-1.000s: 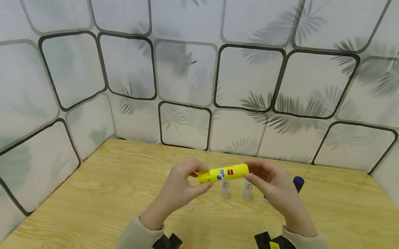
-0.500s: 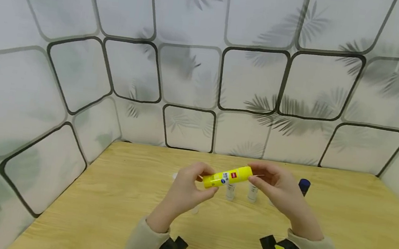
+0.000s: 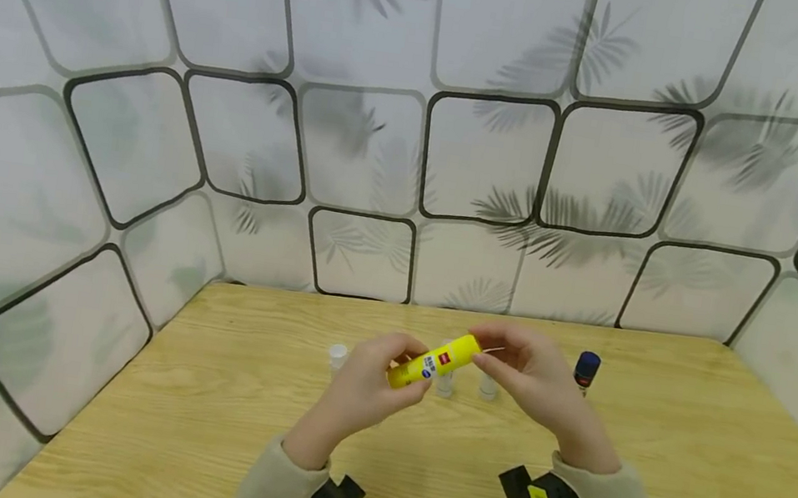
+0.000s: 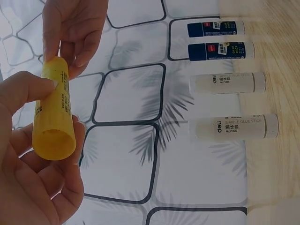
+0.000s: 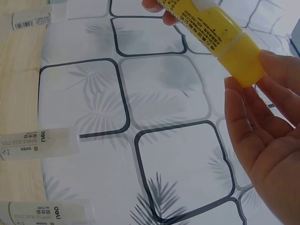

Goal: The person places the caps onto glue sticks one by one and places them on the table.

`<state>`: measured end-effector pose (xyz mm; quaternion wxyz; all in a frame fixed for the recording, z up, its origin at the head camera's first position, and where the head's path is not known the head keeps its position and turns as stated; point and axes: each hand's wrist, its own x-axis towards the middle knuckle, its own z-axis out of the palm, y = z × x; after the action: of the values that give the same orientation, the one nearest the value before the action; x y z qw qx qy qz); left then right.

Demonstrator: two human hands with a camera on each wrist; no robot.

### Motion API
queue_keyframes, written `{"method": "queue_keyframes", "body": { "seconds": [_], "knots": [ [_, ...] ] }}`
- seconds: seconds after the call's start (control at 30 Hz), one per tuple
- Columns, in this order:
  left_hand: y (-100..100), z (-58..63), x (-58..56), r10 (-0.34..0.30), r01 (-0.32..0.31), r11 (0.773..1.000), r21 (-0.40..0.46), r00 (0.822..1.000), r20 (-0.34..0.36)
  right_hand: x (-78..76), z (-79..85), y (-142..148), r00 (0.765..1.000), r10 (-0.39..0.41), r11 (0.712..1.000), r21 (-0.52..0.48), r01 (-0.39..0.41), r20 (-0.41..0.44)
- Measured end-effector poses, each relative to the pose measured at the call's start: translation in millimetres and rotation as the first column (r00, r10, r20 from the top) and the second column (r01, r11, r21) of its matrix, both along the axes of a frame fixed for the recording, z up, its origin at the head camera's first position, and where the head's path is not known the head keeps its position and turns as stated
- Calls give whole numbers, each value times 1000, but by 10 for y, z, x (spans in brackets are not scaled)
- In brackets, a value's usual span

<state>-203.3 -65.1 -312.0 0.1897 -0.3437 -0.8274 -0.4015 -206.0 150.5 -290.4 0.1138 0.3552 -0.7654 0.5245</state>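
Observation:
A yellow glue stick (image 3: 434,362) is held above the table, tilted with its right end higher. My left hand (image 3: 368,381) grips its lower end, the thumb lying along the barrel in the left wrist view. At the other end, my right hand (image 3: 528,377) pinches the yellow cap (image 5: 241,59) between thumb and fingers. The cap still sits against the barrel, with a pale line at the join. Behind the hands stand white glue sticks (image 4: 234,127) and navy glue sticks (image 4: 221,51), upright on the table and partly hidden in the head view.
The wooden table (image 3: 192,440) ends at a patterned curtain (image 3: 486,160) behind and at the sides. A white-capped stick (image 3: 337,354) stands just left of my left hand. A navy-capped stick (image 3: 587,368) stands behind my right hand.
The yellow glue stick has tilted more steeply, its left end dropping. Both hands keep hold of it. The head view has shifted slightly, and the white-capped stick by my left hand shows more.

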Motion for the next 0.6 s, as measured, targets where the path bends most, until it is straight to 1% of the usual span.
{"method": "queue_keyframes", "body": {
  "seconds": [0.13, 0.27, 0.37, 0.47, 0.6],
  "knots": [
    [25, -13, -5, -27, 27, 999, -31, 1000, 13, 4, -20, -26, 1000, -4, 1000, 5, 4, -13],
    [42, -20, -14, -26, 27, 998, -58, 1000, 11, -5, -29, -57, 1000, -3, 1000, 9, 3, -23],
    [49, -23, -15, -15, 16, 998, -59, 1000, 15, -5, -30, -71, 1000, -15, 1000, 24, 15, -18],
    [60, -32, -13, -14, 16, 999, -49, 999, 38, 1, -32, -73, 999, -39, 998, 41, 39, -5],
    [58, -50, -6, -1, 3, 1000, -31, 998, 60, 1, -36, -88, 999, -34, 999, 41, 34, 7]
  ]
}}
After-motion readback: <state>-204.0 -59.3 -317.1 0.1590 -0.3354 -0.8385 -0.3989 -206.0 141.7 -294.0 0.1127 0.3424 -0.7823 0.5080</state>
